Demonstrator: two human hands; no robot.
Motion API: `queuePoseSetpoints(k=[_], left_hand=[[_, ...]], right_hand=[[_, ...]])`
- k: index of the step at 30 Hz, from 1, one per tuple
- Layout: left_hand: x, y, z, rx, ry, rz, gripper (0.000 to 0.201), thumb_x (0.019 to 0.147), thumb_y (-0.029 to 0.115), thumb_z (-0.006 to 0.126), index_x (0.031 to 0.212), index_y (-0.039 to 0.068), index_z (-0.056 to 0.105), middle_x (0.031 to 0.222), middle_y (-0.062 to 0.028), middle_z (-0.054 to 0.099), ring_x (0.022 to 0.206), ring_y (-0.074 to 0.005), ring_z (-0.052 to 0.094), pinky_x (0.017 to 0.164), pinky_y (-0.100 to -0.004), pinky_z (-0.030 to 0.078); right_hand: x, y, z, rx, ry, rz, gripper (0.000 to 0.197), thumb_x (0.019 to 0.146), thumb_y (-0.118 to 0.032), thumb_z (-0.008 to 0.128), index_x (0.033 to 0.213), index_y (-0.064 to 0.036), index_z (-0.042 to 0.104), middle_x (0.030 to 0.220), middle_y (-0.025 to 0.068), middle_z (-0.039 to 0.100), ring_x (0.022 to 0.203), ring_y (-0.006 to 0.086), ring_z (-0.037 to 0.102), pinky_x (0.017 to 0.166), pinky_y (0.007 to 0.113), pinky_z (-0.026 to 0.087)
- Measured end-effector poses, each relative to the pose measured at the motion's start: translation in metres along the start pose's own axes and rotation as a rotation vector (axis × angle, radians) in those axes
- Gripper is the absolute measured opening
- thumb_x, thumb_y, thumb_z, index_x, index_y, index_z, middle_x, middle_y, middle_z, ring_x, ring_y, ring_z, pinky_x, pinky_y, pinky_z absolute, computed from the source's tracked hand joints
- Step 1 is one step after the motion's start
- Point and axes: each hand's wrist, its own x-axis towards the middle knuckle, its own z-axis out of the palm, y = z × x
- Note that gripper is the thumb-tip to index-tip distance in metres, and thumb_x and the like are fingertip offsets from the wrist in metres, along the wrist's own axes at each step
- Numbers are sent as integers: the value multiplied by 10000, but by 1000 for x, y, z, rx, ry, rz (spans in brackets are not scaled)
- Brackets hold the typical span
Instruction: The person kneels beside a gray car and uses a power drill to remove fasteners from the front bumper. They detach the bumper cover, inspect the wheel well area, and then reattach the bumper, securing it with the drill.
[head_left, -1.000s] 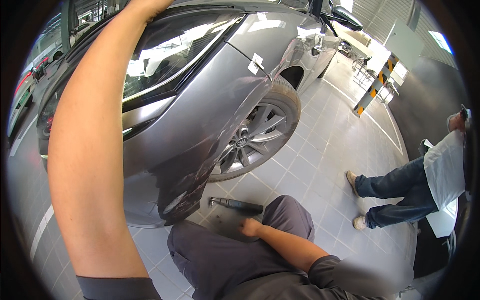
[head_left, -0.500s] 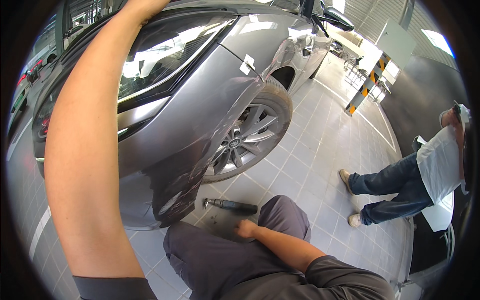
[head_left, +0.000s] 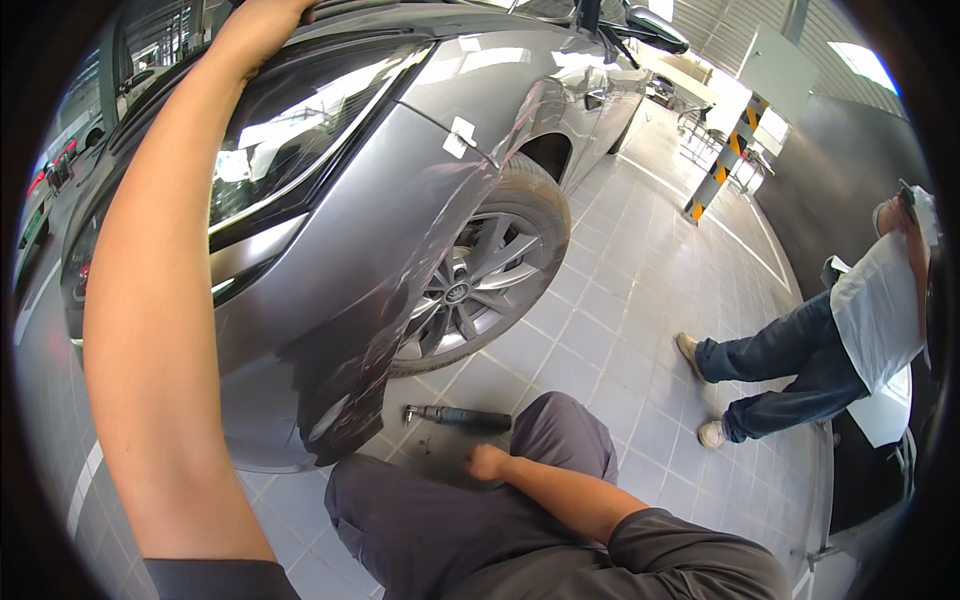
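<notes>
My left arm reaches up along the left side to a grey car (head_left: 330, 250). My left hand (head_left: 268, 28) is at the upper edge of the view, against the car's dark upper edge. Its fingers are mostly cut off, so its grip is hidden. The car's bumper corner (head_left: 340, 400) is scuffed and scratched, beside a wheel (head_left: 480, 270) with a silver rim. Low over my lap, near my knee, my right hand (head_left: 487, 462) hangs with curled fingers and nothing visible in them. Just beyond it, a black cordless ratchet (head_left: 458, 417) lies on the tiled floor.
Another person (head_left: 790, 375) in jeans and a light top stands at the right. A post with black and orange stripes (head_left: 725, 165) rises farther back. A small white piece (head_left: 459, 138) is stuck on the car's panel. A dark wall (head_left: 850, 170) runs along the right.
The view has shifted slightly, so the car appears a little farther left. My left hand stays up at the car and my right hand stays by my knee. The ratchet still lies on the floor.
</notes>
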Motion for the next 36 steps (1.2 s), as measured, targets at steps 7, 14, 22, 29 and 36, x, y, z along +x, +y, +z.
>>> queuePoseSetpoints(k=[7,14,22,29,36], left_hand=[[-11,22,4,-25,-1,17,416,952,406,529,833,21,633,705,-60,572,695,-195,527,706,-330,403],[-5,15,3,-231,-69,-234,362,948,395,595,790,72,635,657,43,468,603,-73,382,558,-267,275],[11,-15,4,-319,-94,-307,290,961,360,611,814,111,635,682,78,444,588,-47,343,554,-226,264],[24,-32,-5,-295,-173,-354,316,949,381,621,821,92,638,728,67,486,626,-43,369,583,-214,277],[28,-42,-9,-286,-209,-314,264,965,336,605,876,93,659,776,58,505,671,-44,406,612,-217,304]], right_hand=[[-2,7,5,8,-15,-13,393,896,-335,525,1083,-46,714,1068,251,688,1032,424,648,940,472,498],[-8,-1,-1,34,-22,33,417,886,-352,530,1093,-37,708,1095,236,692,1055,414,645,950,478,490],[-6,-6,-4,37,17,-8,404,844,-317,543,1027,-11,734,1091,233,698,1066,388,656,949,471,501],[-11,-13,-14,81,27,-6,409,847,-311,538,1012,5,737,1092,240,696,1072,379,657,953,457,500],[-5,-9,-11,95,34,-59,412,862,-311,526,1009,13,734,1079,241,699,1062,387,659,947,460,500]])
